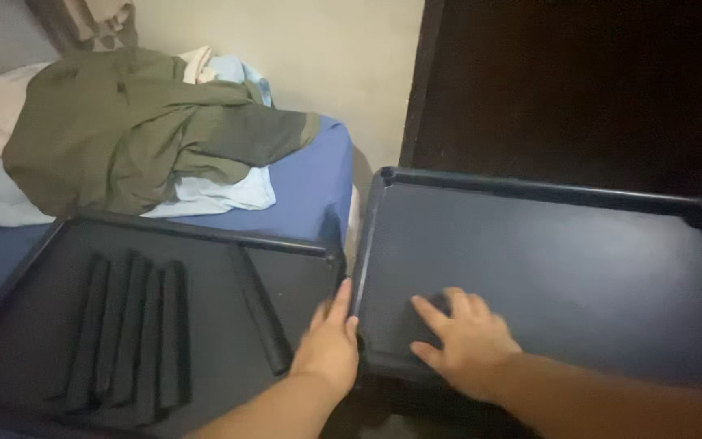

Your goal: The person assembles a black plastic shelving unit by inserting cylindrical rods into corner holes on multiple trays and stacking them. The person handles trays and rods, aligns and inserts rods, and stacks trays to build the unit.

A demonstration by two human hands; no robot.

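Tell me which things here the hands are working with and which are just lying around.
In hand:
- right black plastic tray, under the right hand
- left black plastic tray, beside the left hand
- black tubes in it

Lying about:
- olive green jacket
- pale blue cloth
- blue bedsheet

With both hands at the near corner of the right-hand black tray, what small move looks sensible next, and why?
Probably close the left hand on the right tray rim: its fingers only rest at the edge, while the right hand lies flat inside, so nothing is gripped.
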